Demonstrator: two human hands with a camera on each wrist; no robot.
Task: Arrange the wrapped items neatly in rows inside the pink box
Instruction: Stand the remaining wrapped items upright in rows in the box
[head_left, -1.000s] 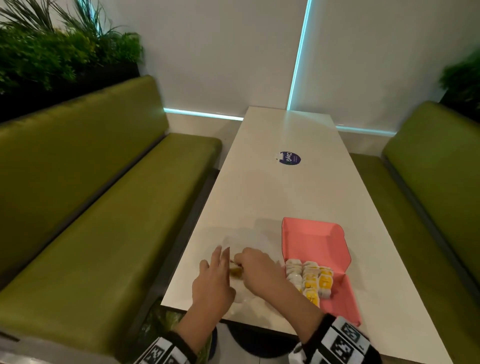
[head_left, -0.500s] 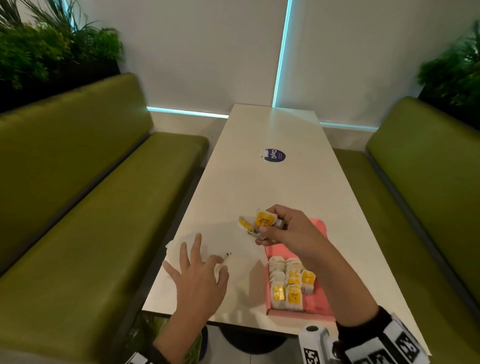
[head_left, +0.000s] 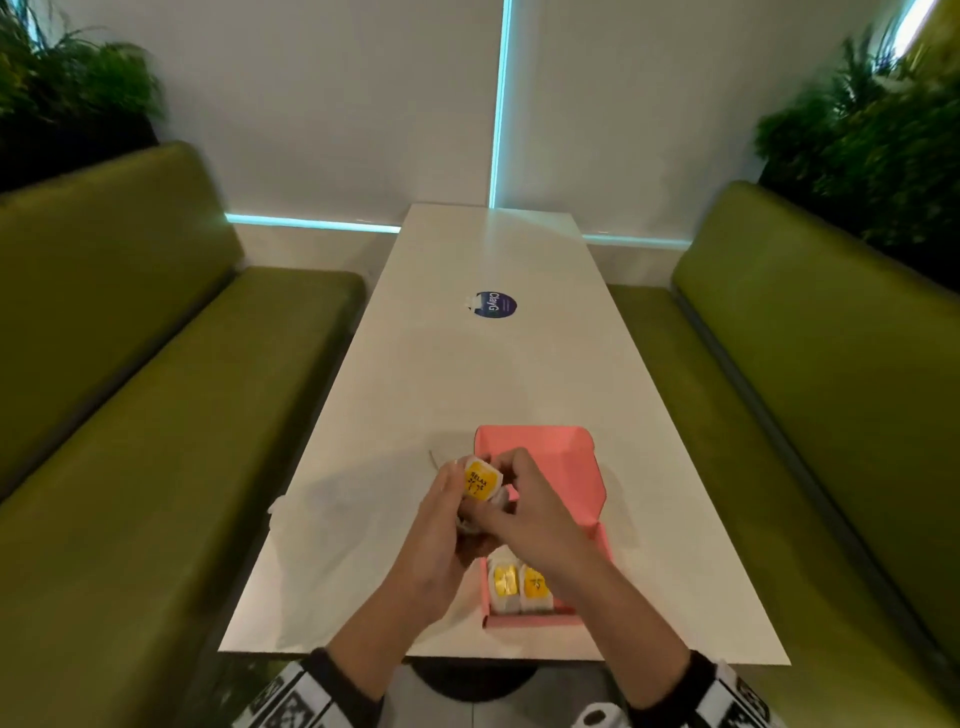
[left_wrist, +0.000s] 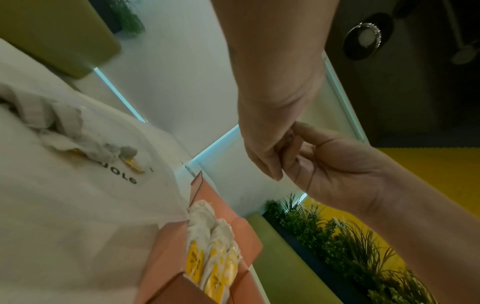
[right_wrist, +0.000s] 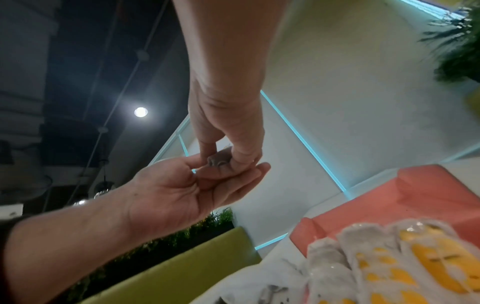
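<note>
Above the table, just left of the pink box (head_left: 550, 452), both hands meet around a small bundle of wrapped items (head_left: 480, 479), white paper with a yellow label facing up. My left hand (head_left: 452, 499) cups the bundle from the left and below. From the right, my right hand (head_left: 511, 488) pinches it with the fingertips. The box stands open with its lid (right_wrist: 428, 191) laid back. Rows of wrapped items (head_left: 519, 584) fill its near end, partly hidden by my right forearm. The rows (left_wrist: 207, 257) also show in the left wrist view.
A crumpled white bag (left_wrist: 64, 127) lies on the white table (head_left: 467, 374) left of the box, with one more yellow-labelled item (left_wrist: 131, 163) at its mouth. A round blue sticker (head_left: 495, 304) is farther up the table. Green benches (head_left: 130, 415) flank both sides.
My right hand lifted wrapped items out of the bag and brought them over by the box. My left hand left the bag and rose to hold them too.
</note>
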